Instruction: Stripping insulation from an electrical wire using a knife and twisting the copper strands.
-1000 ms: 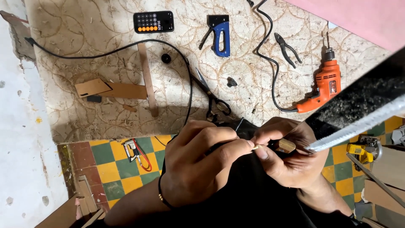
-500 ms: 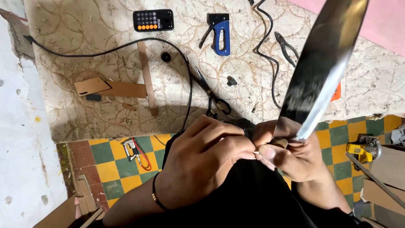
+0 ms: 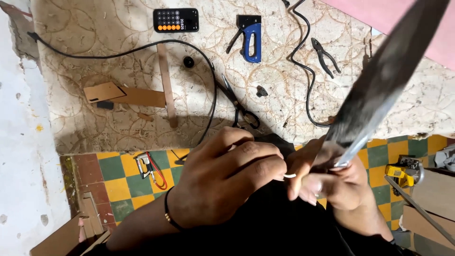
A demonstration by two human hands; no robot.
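At centre, over dark fabric (image 3: 265, 227): left hand (image 3: 227, 182) pinching a thin white strip (image 3: 290, 176); right hand (image 3: 339, 182) closed around a long blurred blade (image 3: 379, 85). Beyond, on the worn mat (image 3: 95, 61): scissors (image 3: 239, 104), staple gun (image 3: 250, 37), pliers (image 3: 324, 54), calculator (image 3: 176, 20).
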